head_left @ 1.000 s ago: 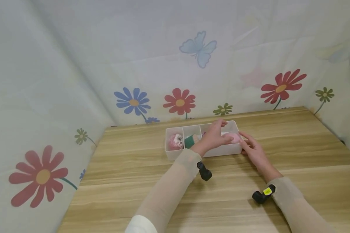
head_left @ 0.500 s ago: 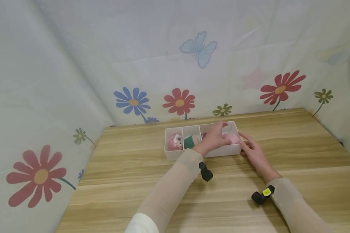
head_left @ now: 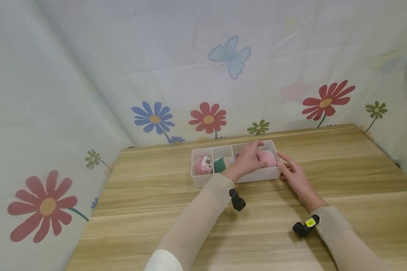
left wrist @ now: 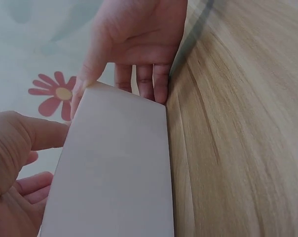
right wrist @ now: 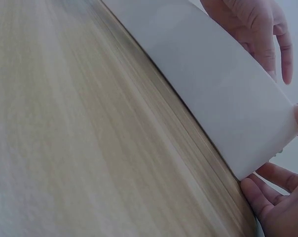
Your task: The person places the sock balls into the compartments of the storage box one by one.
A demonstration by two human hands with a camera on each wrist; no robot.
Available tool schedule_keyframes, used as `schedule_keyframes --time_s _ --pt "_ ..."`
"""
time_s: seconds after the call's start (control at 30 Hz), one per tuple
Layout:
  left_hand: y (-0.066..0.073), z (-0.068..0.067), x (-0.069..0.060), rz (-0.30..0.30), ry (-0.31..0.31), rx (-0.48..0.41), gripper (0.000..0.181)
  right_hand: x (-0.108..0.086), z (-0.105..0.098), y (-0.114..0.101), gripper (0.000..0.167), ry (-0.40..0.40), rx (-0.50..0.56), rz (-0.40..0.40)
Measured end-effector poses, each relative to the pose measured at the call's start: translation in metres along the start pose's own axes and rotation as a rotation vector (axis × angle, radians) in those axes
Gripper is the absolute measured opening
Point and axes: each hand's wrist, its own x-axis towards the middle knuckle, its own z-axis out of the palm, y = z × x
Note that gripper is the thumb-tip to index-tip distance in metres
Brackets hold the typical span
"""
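A long white divided box [head_left: 257, 175] lies near the back of the table. My left hand [head_left: 247, 160] reaches into its right compartment, where thumb and bent fingers close on a rounded pale pink thing [head_left: 267, 158] of unclear kind. My right hand [head_left: 296, 178] grips the box's right end; in the left wrist view its thumb is at the top corner and the other fingers lie along the end wall. A pink-and-white ball-like thing [head_left: 204, 165] sits in the left compartment. The middle one holds a green and beige item [head_left: 222, 164]. A purple bit [head_left: 236, 156] shows beside my left hand.
The wood-grain table [head_left: 146, 210] extends in front of and around the box. Behind it hangs a pale backdrop [head_left: 176, 82] printed with flowers and a butterfly. Black wrist cameras sit on both sleeves, the left one [head_left: 237, 200] above the table.
The pink thing has shifted slightly and looks raised or tilted against my left hand's thumb. My right hand keeps its place at the box's end, and the box stays put.
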Motion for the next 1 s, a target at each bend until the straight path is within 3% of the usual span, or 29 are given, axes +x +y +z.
schedule_keyframes --time_s 0.5,0.8,1.0 --pt "-0.015 -0.017 -0.009 0.007 0.028 -0.001 0.056 0.004 -0.004 0.002 0.058 0.007 0.001 -0.014" --pt "-0.029 -0.032 -0.023 -0.054 0.045 -0.079 0.057 0.007 -0.011 0.001 0.064 -0.027 -0.049 0.021" --pt "-0.036 -0.044 -0.034 -0.126 0.060 -0.100 0.060 0.004 -0.018 0.002 0.077 -0.028 0.037 0.008"
